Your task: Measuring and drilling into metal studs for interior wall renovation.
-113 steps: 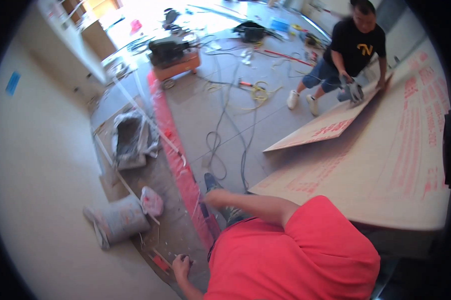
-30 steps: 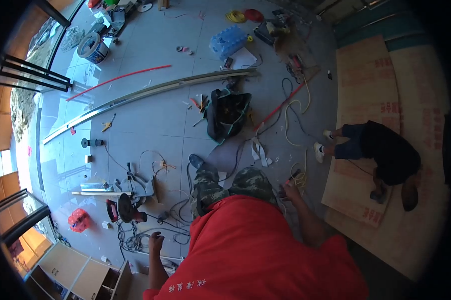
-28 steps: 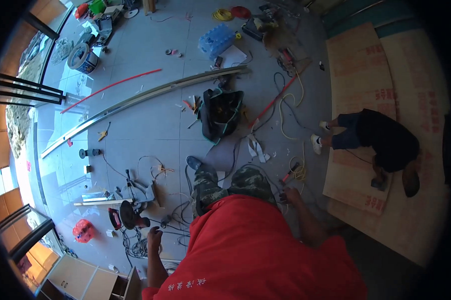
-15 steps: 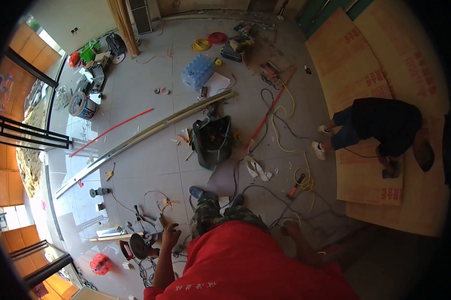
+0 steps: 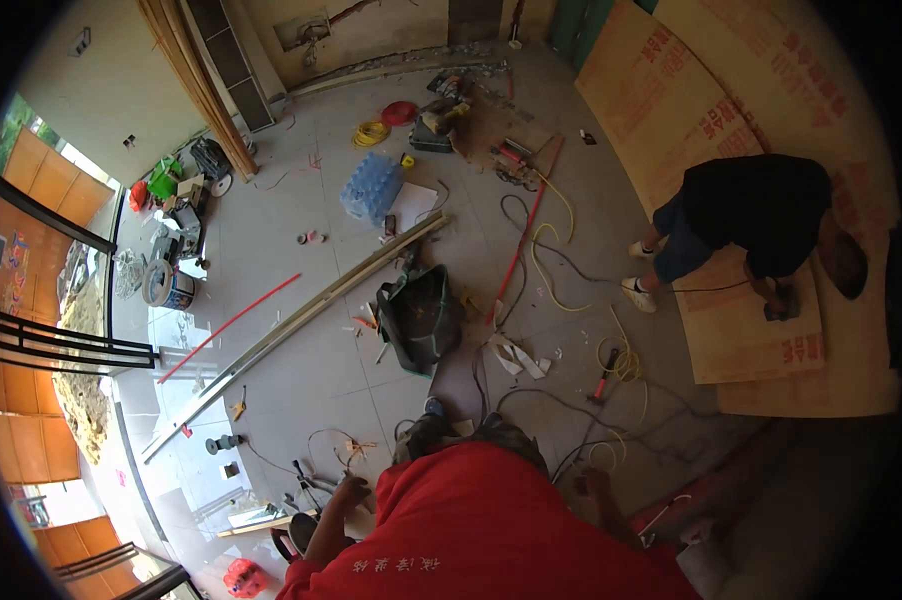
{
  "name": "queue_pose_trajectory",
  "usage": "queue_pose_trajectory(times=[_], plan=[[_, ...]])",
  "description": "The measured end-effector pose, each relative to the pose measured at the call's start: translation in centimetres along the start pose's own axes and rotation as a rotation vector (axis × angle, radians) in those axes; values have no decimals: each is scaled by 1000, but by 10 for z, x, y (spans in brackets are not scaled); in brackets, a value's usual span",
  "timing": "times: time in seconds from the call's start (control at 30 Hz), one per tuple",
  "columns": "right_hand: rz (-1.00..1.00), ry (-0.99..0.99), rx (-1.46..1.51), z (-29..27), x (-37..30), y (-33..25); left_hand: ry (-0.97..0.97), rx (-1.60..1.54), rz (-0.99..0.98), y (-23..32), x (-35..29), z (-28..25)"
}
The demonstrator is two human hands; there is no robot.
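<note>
While a co-worker [image 5: 761, 215] bends over the pale printed board [image 5: 706, 335] at the right with a dark power tool [image 5: 781, 303], the person in the red shirt [image 5: 491, 520] stands on the grey tiled floor [image 5: 301, 405] with both arms lowered. The left grip [image 5: 349, 492] looks released, its fingers loosely curled with nothing seen in them; it is nearest a dark machine [image 5: 304, 528] that resembles a mitre saw, low on the floor and partly hidden by the forearm. The right grip [image 5: 593, 486] hangs by the other hip, near a loop of cable [image 5: 616, 450]; its fingers are too unclear to tell whether they are clenched or hold anything small. Ahead of it lie a red-handled tool [image 5: 603, 378] and a yellow cord [image 5: 626, 362], with an open dark bag [image 5: 394, 335] farther forward and to the left.

The step in hand appears to be a pause or a passage between handlings. Any reach for these floor-level things would call for stooping, sure footing among the cables and a deliberate closing of the fingers.
</note>
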State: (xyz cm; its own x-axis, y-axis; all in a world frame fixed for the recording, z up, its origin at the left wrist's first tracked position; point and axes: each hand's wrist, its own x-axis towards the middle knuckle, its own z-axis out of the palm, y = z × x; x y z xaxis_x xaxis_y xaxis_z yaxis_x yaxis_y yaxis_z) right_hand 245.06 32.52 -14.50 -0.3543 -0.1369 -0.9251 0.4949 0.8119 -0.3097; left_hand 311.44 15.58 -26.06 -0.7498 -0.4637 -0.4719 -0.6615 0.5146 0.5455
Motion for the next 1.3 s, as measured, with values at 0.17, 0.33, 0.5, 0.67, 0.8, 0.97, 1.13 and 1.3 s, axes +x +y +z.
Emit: queue_pose_trajectory(times=[0.17, 0.33, 0.5, 0.67, 0.8, 0.97, 1.13, 1.3], plan=[[40, -28, -67, 23, -18, -11, 253, -336, -624, 27, 125, -230], [103, -22, -40, 44, 13, -89, 456, -358, -434, 36, 266, -356], [145, -29, -65, 59, 69, -194, 516, -499, -224, 44, 406, -433], [230, 8, -272, 72, 164, -364, 560, -513, -412, -17, 540, -466], [15, -58, 6, 112, 192, -570, 387, -547, -752, -46, 610, -491], [-339, -73, -66, 185, 127, -785, 395, -483, -662, -80, 745, -536], [-262, -28, -254, 207, 195, -824, 280, -550, -636, -196, 929, -527], [313, 154, -99, 164, 310, -726, 285, -159, -643, -400, 1149, -495]])
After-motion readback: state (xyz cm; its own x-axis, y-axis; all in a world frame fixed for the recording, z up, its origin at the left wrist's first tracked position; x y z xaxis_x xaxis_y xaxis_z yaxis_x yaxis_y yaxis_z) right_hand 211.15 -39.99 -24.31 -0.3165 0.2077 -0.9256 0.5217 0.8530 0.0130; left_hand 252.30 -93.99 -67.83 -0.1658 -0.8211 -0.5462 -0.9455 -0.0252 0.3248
